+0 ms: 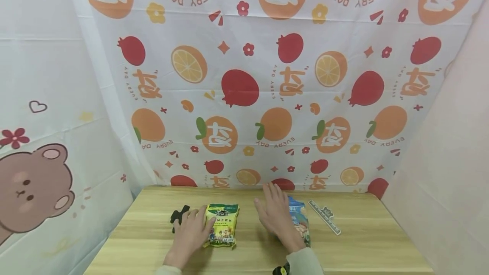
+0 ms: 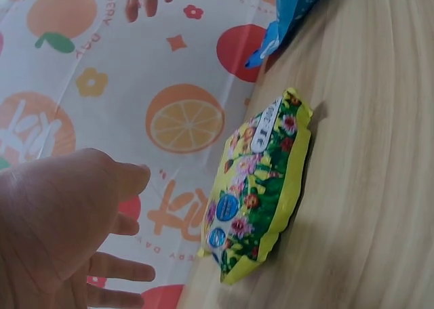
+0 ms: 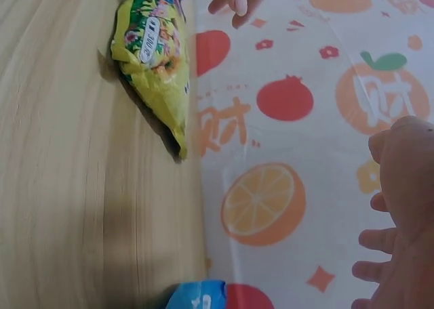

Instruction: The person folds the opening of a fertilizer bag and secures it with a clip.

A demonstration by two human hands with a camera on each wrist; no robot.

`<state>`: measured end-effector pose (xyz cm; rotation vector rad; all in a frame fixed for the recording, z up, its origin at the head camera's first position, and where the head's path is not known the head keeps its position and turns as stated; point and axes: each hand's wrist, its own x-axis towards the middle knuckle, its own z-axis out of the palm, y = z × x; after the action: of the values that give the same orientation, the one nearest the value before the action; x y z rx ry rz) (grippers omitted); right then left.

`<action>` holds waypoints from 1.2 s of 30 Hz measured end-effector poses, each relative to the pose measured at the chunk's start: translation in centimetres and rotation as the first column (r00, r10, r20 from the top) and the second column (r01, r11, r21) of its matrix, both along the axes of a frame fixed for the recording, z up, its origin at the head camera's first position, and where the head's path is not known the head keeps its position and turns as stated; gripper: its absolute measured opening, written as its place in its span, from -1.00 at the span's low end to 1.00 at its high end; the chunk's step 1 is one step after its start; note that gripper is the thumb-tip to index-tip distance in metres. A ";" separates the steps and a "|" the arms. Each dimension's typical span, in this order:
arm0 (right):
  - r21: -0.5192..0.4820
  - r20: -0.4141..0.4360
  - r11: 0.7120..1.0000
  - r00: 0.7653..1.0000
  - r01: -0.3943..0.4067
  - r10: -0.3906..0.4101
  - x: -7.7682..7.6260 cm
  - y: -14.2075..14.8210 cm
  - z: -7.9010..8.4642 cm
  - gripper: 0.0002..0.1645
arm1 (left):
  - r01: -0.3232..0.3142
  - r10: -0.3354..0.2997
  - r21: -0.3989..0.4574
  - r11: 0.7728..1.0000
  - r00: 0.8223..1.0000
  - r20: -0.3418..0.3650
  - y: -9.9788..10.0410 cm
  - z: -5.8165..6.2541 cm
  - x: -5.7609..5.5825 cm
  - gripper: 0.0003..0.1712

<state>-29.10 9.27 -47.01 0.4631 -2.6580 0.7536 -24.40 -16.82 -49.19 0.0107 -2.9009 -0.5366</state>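
Observation:
My left hand [image 1: 191, 230] hovers with loose fingers between a black jagged-edged piece [image 1: 178, 214] and a yellow-green plastic packet [image 1: 226, 227] printed with flowers. In the left wrist view, a gap shows between that hand [image 2: 61, 221] and the packet [image 2: 256, 187], which lies on the table. Fingers extended, my right hand [image 1: 273, 211] is over the left side of a blue packet [image 1: 301, 220] and partly hides it. Nothing is in its grasp in the right wrist view, where only a corner of the blue packet [image 3: 198, 297] shows.
A white strip with piano-key markings [image 1: 324, 217] lies slanted at the right of the wooden table [image 1: 359, 241]. Behind the table hangs a fruit-print cloth [image 1: 244, 147]; pale cloths, one with a bear [image 1: 34, 186], flank it. A black object [image 1: 281, 270] shows near the right sleeve.

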 end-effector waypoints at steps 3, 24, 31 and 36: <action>0.010 0.026 1.000 0.999 -0.020 0.020 -0.1 -0.7 0.0 -0.27 | 0.004 -0.004 0.002 1.000 1.000 0.019 -0.5 -0.1 -0.1 -0.29; 0.001 0.198 0.995 0.976 -0.095 0.093 -1.1 -4.1 -2.0 -0.25 | 0.041 -0.042 0.131 0.991 0.999 0.005 -2.3 -0.8 -1.5 -0.44; -0.039 0.271 0.993 0.956 -0.108 0.115 -1.2 -4.3 -2.6 -0.26 | 0.037 -0.040 0.147 0.988 0.999 0.017 -2.3 -1.3 -2.3 -0.46; -0.069 0.318 0.991 0.939 -0.117 0.133 -1.8 -4.4 -3.1 -0.22 | 0.036 -0.041 0.164 0.986 0.999 0.033 -2.4 -1.6 -2.6 -0.46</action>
<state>-30.86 4.91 -50.09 0.5404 -2.9228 1.0086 -27.04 -19.20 -50.75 -0.0127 -2.8882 -0.7876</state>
